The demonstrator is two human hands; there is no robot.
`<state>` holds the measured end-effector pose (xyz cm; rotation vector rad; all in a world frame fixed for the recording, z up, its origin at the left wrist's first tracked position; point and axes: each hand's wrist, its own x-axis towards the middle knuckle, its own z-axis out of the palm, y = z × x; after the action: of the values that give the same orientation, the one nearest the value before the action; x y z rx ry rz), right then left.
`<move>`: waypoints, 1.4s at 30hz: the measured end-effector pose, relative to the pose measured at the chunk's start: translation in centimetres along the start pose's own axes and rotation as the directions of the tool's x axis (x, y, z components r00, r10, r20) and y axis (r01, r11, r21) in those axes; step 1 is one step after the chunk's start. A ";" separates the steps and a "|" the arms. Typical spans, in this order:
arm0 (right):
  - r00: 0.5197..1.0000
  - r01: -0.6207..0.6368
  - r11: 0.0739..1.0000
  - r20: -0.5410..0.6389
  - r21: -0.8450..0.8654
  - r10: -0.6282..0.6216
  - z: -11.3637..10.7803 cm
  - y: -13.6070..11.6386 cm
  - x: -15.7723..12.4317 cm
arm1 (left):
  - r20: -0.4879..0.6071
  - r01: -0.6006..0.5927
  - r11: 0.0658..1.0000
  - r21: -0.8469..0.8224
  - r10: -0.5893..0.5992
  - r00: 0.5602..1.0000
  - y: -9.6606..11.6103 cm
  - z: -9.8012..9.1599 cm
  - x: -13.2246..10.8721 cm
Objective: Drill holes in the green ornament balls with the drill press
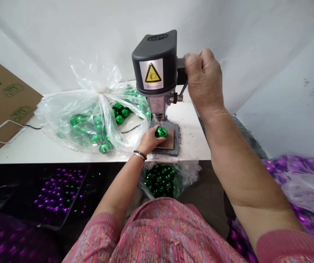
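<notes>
A small bench drill press with a black motor housing and a yellow warning label stands on the white table. My left hand grips a shiny green ball between thumb and fingers, on a brown board over the drill's grey base. Right above the ball is the drill bit; whether it touches or enters the ball I cannot tell. High on the right, my right hand is closed around the press's handle, most of which its fingers hide.
A tied clear bag of green balls lies left of the press. Below the table edge, another open bag holds green ones. Purple balls fill a dark bin at lower left; bagged purple ones lie right. A cardboard box stands left.
</notes>
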<state>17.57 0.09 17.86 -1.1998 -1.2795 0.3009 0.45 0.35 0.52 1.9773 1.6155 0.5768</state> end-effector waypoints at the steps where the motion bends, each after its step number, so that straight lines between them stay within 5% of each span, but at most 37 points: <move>1: 1.000 0.012 1.000 0.008 0.003 -0.012 -0.2 0.0 -0.3 | -0.003 0.010 1.000 -0.018 -0.010 1.000 -0.1 0.2 0.0; 11: 0.981 0.188 0.969 0.084 -0.158 -0.177 -2.0 1.6 -5.8 | -0.017 0.059 0.982 -0.178 -0.063 0.998 -0.9 0.9 -0.1; 19: 0.944 0.325 0.926 0.127 -0.190 -0.305 -2.1 3.6 -7.5 | -0.034 0.042 0.981 -0.187 -0.049 0.998 -1.2 1.3 -0.1; 42: 0.871 0.456 0.849 -0.060 -0.265 -0.487 -0.5 7.9 -10.1 | -0.021 0.007 0.962 -0.273 -0.013 1.000 -1.8 1.2 -0.4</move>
<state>17.85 -4.45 5.91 -1.0415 -1.4827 -0.2997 -0.24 0.13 -1.50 1.7649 1.4691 0.7755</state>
